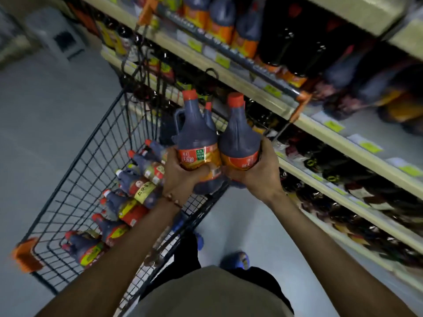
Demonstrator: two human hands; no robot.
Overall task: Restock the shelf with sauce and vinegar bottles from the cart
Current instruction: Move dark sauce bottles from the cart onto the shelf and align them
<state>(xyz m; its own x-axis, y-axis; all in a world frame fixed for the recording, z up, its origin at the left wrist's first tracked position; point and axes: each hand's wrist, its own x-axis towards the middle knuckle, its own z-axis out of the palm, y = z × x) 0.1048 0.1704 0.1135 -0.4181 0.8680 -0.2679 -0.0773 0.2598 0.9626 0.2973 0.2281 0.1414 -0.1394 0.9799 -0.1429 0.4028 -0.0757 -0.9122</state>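
The person's left grip is curled under and around the labelled belly of a dark sauce jug that has a red cap and a side handle. The right grip wraps the same way round a second jug. Both jugs stand roughly upright and touch side by side. They are held in the air above the near right corner of the wire cart, near the front of the shelf. A third red-capped neck shows behind and between them; what carries it cannot be told. More sauce bottles lie on their sides in a row in the cart. The shelf's boards hold dark, blurred bottles, with jugs of the same kind on the upper board. A beaded bracelet sits at the left wrist.
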